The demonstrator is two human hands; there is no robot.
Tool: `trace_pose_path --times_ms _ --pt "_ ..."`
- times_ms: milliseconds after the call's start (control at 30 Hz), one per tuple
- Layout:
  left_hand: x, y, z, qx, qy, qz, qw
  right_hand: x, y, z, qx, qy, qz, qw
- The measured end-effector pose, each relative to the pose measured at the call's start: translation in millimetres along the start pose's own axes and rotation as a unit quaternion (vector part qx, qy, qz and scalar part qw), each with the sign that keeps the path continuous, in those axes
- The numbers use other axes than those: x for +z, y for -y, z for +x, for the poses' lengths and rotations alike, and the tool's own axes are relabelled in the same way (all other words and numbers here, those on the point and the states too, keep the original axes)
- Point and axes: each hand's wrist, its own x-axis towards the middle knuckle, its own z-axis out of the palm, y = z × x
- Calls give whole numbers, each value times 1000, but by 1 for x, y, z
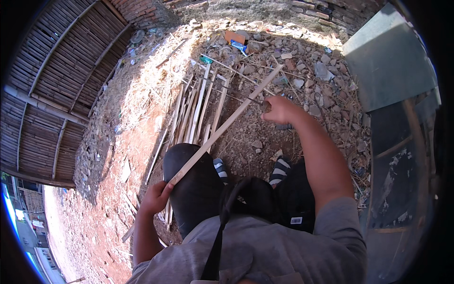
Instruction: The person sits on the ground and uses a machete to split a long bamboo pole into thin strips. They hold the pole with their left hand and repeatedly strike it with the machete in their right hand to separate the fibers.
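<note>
A long pale wooden strip (pixel 227 127) runs slantwise from my left hand, over my left knee, up to the far right. My left hand (pixel 155 196) is closed on its near end. In my right hand (pixel 280 110) is a thin, dark, blade-like tool (pixel 255 101), gripped at its near end. The tool points left and crosses the strip partway along; whether the two touch I cannot tell. Beyond my left knee, several more wooden strips (pixel 193 111) lie loosely bundled on the ground.
Rubble (pixel 326 80) and dry straw cover the ground toward a brick wall (pixel 265 10). A bamboo-slat wall (pixel 52 61) stands at left. Grey and dark panels (pixel 388 61) lean at right. My feet, in striped footwear (pixel 279 170), are on the dirt.
</note>
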Motion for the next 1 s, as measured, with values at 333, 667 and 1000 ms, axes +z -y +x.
trace_pose_path --times_ms 333,667,1000 --pt "-3 21 5 -95 77 -134 983 24 22 8 -101 85 -13 991" --pt "-6 10 3 -70 70 -60 993 37 55 -5 -157 80 -146 974" --pt "-3 10 2 -65 58 -64 994 24 17 10 -67 3 -75 995"
